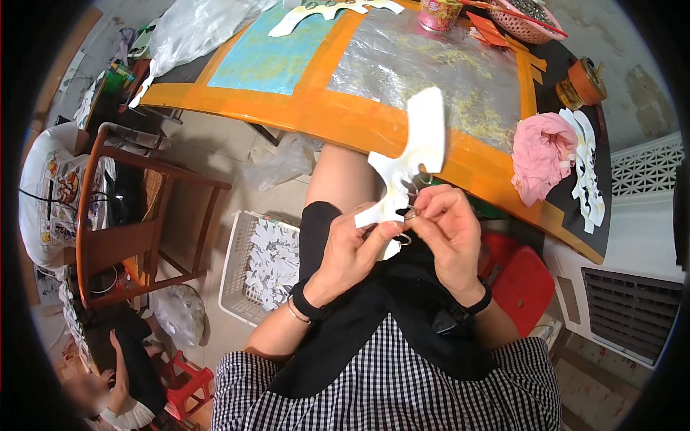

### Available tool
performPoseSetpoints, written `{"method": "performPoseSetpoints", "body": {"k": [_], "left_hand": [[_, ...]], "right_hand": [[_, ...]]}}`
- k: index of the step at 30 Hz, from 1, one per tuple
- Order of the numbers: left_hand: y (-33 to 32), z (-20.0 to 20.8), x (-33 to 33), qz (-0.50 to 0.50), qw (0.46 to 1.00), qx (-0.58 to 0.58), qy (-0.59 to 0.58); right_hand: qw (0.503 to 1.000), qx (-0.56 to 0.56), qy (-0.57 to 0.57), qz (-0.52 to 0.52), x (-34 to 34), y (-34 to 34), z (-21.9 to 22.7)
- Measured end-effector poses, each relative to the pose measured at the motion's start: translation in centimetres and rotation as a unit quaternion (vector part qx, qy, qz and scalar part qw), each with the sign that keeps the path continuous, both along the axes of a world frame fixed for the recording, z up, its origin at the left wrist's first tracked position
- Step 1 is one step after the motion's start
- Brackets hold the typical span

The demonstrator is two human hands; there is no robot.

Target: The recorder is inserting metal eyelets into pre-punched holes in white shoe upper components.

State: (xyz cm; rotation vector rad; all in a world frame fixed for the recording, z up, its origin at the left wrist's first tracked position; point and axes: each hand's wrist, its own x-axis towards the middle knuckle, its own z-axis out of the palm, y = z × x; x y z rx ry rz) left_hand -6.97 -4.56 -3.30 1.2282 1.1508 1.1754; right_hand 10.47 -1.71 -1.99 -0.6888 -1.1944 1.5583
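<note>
My left hand (348, 253) grips a white flat cut-out piece (425, 133) with a notched, wavy edge, thumb on top near its lower end. The piece tilts up over my lap, its broad end above the table's front edge. Small metal rings sit along its notches. At one notch, the fingertips of my right hand (451, 231) pinch a metal ring (410, 214) close to my left thumb. Another ring (405, 240) hangs just below. Whether the pinched ring is through the piece is hidden by the fingers.
The table (251, 102) is edged with orange tape. On it lie another white cut-out piece (287, 23), a pink cloth (543, 154), stacked cut-outs (588, 179), a pink basket (514, 25) and a tin (438, 16). A white crate (231, 276) of cut-outs stands on the floor. Another person sits at lower left.
</note>
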Motion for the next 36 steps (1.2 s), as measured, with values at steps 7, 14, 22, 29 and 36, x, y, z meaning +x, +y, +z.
{"method": "performPoseSetpoints", "body": {"k": [7,14,22,29,36], "left_hand": [[-0.3,-0.9,1.5,0.073,0.994,-0.004,-0.082],[-0.5,0.0,1.9,0.078,0.991,-0.061,-0.089],[-1.4,2.0,1.3,0.011,0.94,-0.208,-0.269],[-2.3,0.4,0.4,-0.082,0.909,-0.309,-0.268],[-1.6,0.3,1.0,-0.034,0.892,-0.277,-0.356]], "right_hand": [[0.971,0.09,-0.2,-0.092,0.5,-0.5,0.3],[0.88,0.29,-0.364,-0.097,0.8,0.0,0.0],[0.796,0.409,-0.431,-0.115,1.2,0.1,0.4],[0.792,0.484,-0.367,0.052,3.2,1.3,-1.2],[0.937,0.265,-0.222,0.056,3.2,1.5,-3.5]]}}
